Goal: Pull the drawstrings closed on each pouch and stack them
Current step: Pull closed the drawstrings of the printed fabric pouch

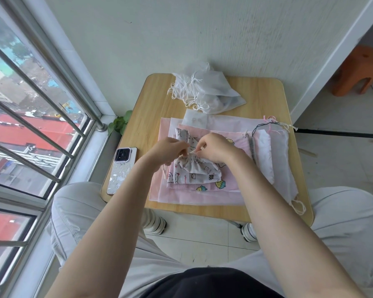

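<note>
the wooden bench [157, 95] is carrying everything, and the broadest thing on it is the spread of flat pink pouches [202, 195] lying in layers across its middle. beyond them, at the far edge, a heap of white pouches [205, 89] is sitting with necks already gathered and cords trailing. to the right, a few pale pouches [276, 151] are lying long and flat, cord ends loose at their top. a phone [121, 168] is lying near the bench's left edge.

on top of the pink layers, the small cat-print pouch [197, 169] is being worked: its neck is bunching into pleats just under the hands. the left hand [167, 150] is pinching the gathered neck, and the right hand [215, 148] is pinching what looks like the drawstring at that neck; each grip is narrow, fingertips only.

the cloth is looking thin, soft and very light, so it is likely sliding or lifting unless one hand is anchoring the neck. the cord is the place to take hold, close to the channel, pulling along the hem rather than upward.
</note>
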`<state>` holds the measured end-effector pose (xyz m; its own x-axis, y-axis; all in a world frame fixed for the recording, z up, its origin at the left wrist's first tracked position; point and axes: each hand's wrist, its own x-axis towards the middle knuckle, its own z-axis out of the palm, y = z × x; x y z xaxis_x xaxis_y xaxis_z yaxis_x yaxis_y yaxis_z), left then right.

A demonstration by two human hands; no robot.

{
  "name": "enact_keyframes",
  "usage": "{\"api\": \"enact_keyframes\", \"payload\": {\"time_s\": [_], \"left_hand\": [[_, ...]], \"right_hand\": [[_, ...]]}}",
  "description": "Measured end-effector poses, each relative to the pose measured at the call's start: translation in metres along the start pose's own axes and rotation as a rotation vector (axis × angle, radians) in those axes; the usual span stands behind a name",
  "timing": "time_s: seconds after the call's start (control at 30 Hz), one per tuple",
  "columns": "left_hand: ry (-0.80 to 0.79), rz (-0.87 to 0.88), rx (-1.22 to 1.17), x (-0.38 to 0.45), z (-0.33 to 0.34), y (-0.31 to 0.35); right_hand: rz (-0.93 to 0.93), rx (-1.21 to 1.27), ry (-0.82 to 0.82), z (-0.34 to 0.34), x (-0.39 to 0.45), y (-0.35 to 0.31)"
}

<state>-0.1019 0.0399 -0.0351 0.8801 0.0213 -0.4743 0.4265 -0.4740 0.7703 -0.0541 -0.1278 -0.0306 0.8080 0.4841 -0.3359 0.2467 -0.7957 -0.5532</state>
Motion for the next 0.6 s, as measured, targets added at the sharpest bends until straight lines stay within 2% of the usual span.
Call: {"api": "enact_keyframes", "payload": {"time_s": [0.1,0.27,0.47,0.6], "left_hand": [[-0.011,0.082,-0.257,-0.001,0.005,0.001],[-0.021,0.106,-0.378,0.0,0.018,-0.001],[0.203,0.085,-0.177,0.006,0.023,-0.002],[0.143,0.085,-0.008,0.009,0.023,-0.005]], "right_hand": [[0.022,0.006,-0.014,0.002,0.0,0.0],[0.047,0.009,-0.035,0.005,-0.002,0.002],[0.048,0.01,-0.051,0.001,0.0,0.007],[0.05,0.149,0.005,-0.004,0.002,0.007]]}}
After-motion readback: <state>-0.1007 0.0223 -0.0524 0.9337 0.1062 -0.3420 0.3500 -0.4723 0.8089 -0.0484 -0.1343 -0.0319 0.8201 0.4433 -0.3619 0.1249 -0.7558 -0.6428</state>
